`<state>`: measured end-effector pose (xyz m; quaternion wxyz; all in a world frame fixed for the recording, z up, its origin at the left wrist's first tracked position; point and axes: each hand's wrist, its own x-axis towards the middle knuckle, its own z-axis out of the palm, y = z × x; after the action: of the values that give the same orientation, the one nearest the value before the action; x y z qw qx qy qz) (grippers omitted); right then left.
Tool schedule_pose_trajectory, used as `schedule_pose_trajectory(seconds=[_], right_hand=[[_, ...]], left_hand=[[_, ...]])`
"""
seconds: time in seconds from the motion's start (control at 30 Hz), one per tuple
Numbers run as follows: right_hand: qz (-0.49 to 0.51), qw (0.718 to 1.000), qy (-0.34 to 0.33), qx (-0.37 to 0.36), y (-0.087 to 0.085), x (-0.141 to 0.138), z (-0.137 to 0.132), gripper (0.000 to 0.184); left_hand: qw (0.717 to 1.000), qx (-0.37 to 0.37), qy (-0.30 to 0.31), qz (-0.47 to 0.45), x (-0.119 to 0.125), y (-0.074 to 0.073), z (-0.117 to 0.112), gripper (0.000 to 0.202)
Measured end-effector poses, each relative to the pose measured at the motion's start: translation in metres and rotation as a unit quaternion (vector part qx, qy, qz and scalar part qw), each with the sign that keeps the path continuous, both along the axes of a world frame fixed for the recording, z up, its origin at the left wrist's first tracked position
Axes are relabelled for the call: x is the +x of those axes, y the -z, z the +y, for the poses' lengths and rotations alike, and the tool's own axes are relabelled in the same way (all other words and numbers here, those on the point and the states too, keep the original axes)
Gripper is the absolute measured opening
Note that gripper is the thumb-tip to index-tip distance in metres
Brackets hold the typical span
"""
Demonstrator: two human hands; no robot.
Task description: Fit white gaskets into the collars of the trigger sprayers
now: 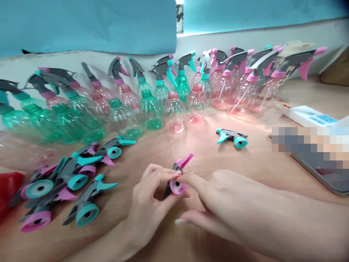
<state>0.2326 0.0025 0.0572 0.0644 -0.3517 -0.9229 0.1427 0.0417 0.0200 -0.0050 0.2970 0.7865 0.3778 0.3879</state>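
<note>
My left hand (148, 200) is closed round a grey spray trigger head with a pink collar (178, 186) and a pink lever. The collar's round opening faces up toward me. My right hand (218, 198) touches the collar's upper edge with its outstretched index finger. The thumb of that hand is held apart, lower down, with nothing between it and the finger; its other fingers are mostly hidden. Beyond the hands, to the right, a grey and turquoise trigger head (233, 137) lies alone on the table.
Several loose trigger heads (77, 180) lie piled at left, near a red object (9, 191). Behind stand rows of clear green and pink bottles (174, 114), many with trigger tops. A phone-like dark slab (321, 171) and a white power strip (313, 115) are at right.
</note>
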Motion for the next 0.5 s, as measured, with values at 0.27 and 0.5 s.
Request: schedule_pose_trajectory(seconds=[0.27,0.5], right_hand=[[0.0,1.0,-0.017,0.016,-0.0048,0.0021,-0.0016,0.008],[-0.012,0.999,0.037,0.03,0.0016,-0.0059,-0.0076,0.023]], left_hand=[[0.999,-0.035,0.001,-0.019,0.0005,-0.0011,0.0015,0.013],[1.0,-0.005,-0.016,0.015,0.0006,-0.0017,0.002,0.01]])
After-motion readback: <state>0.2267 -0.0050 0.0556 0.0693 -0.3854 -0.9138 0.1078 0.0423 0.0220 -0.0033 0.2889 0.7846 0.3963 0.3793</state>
